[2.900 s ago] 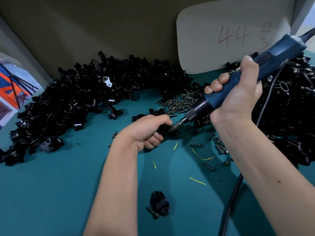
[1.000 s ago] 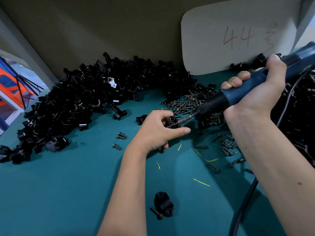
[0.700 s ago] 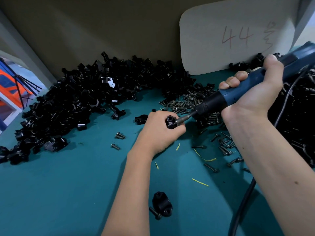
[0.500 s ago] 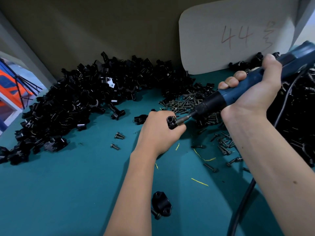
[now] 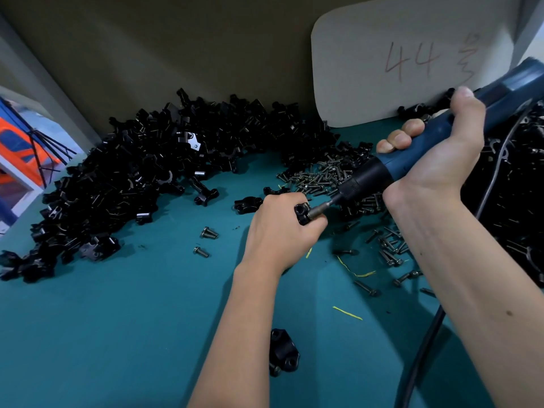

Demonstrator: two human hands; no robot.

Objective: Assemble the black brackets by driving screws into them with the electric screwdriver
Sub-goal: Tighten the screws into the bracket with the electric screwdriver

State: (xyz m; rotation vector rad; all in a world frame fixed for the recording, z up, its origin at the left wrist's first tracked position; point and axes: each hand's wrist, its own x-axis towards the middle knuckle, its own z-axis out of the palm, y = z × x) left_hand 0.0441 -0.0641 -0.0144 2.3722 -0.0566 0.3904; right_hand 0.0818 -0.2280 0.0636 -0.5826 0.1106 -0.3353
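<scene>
The black bracket (image 5: 300, 212) pinched in my left hand (image 5: 282, 231) looks like hard matt stuff with a faint sheen at its edges, metal or plastic I cannot tell, and the same goes for the heap of brackets (image 5: 141, 178) at the back. In my right hand (image 5: 435, 154) the electric screwdriver (image 5: 418, 151) has a smooth blue plastic body, a ribbed matt black collar and a bare grey metal bit. The loose screws (image 5: 323, 178) are dull dark metal on the smooth matt teal table (image 5: 117, 319), and the board (image 5: 412, 60) behind looks like pale matt card.
</scene>
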